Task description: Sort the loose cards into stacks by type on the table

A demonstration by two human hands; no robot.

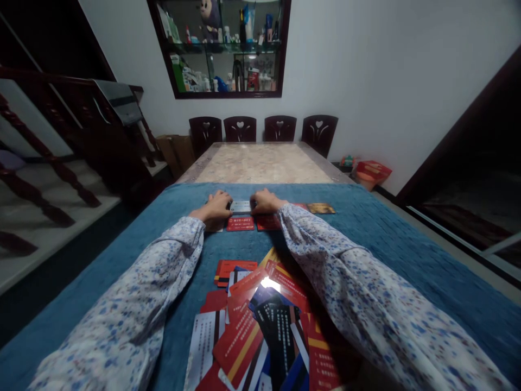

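Observation:
A white card (241,207) lies between my hands at the far part of the blue cloth. My left hand (217,207) has its fingers curled against the card's left end. On the right end, the fingers of my right hand (264,202) are bent round in the same way. Just below is a red card (240,224) with white print, and beside it a second red card (267,222), partly behind my right wrist. A gold card (321,208) lies to the right. Nearer me, a loose heap of cards (244,334) spreads between my forearms, in red, white, blue and black.
The blue cloth (391,260) covers the near part of the long table, and its stone-patterned top (264,163) shows beyond. Several dark chairs (280,128) stand at the far end. A cardboard box (177,153) is at the left, a red bag (372,171) at the right.

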